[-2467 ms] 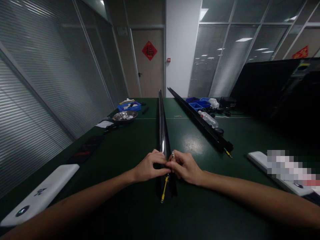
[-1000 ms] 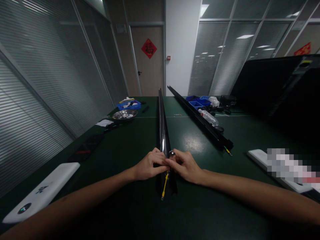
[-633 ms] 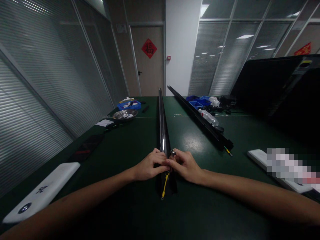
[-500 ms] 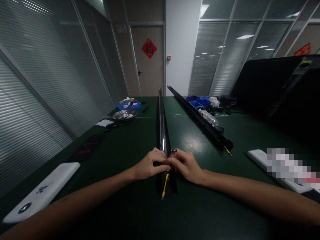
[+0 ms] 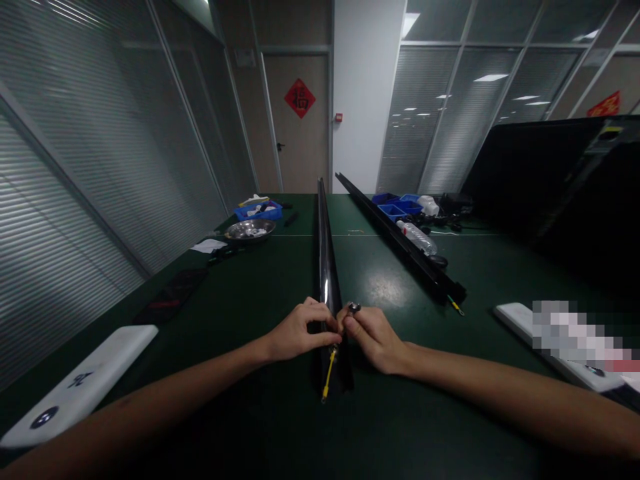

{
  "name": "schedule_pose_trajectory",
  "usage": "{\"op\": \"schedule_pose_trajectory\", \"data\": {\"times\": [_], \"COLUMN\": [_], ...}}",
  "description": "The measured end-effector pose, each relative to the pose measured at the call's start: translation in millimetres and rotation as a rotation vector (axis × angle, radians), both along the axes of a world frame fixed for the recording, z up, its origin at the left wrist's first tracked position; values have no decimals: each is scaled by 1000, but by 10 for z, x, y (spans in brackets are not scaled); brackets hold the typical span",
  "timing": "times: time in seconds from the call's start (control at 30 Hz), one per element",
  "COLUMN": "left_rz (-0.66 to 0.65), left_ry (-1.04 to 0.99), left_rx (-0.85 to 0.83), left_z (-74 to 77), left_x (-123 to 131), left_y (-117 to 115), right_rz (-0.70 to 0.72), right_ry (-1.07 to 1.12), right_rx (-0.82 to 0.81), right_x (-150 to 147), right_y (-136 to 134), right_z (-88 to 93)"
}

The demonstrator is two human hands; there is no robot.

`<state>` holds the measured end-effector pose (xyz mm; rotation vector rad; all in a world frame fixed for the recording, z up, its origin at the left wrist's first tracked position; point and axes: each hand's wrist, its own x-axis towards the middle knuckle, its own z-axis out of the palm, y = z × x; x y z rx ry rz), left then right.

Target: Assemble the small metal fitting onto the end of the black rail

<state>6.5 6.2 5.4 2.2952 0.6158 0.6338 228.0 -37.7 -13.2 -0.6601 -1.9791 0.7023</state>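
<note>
A long black channel-shaped rail (image 5: pixel 329 267) lies lengthwise on the green table, its near end by my hands. My left hand (image 5: pixel 305 327) is bent over the rail, thumb and fingertips pinched near the fastening of a short yellow wire (image 5: pixel 329 380). What sits between those fingertips is too small to make out. My right hand (image 5: pixel 373 333) is closed around a small metal tool whose shiny rounded head (image 5: pixel 354 307) sticks out above the fist; the rest is hidden. Its fingertips meet those of my left hand over the rail. The wire's free end carries a ring terminal.
A second black rail (image 5: pixel 400 243) lies at the right, beside a plastic bottle (image 5: pixel 419 238) and blue bins (image 5: pixel 393 211). A metal bowl (image 5: pixel 250 230) and blue basket (image 5: pixel 259 211) stand far left. White slabs (image 5: pixel 83 383) flank both sides; a large black panel (image 5: pixel 540 180) stands right.
My right hand has turned slightly and shifted a little right and down, and the tool's head has moved with it. The left hand stays nearly in place.
</note>
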Motion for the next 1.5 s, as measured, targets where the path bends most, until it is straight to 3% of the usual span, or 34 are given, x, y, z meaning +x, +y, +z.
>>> {"op": "schedule_pose_trajectory", "data": {"times": [0.33,0.57,0.77,0.93,1.37,1.5], "left_rz": [15,-69,-50,-56,-70,-81], "left_ry": [8,42,26,22,24,22], "left_rx": [42,61,54,55,63,74], "left_z": [-10,-17,-16,-24,-37,-33], "left_x": [-2,-5,2,6,6,4], "left_y": [-9,15,15,24,21,22], "right_rz": [-1,-28,-107,-82,-42,-91], "right_ry": [-39,-38,231,329,301,267], "right_rx": [22,-15,-130,-210,-74,-29], "right_x": [-20,-25,-11,-11,15,13], "right_y": [0,-26,-17,1,18,3], "right_z": [46,49,10,-51,-49,-27]}}
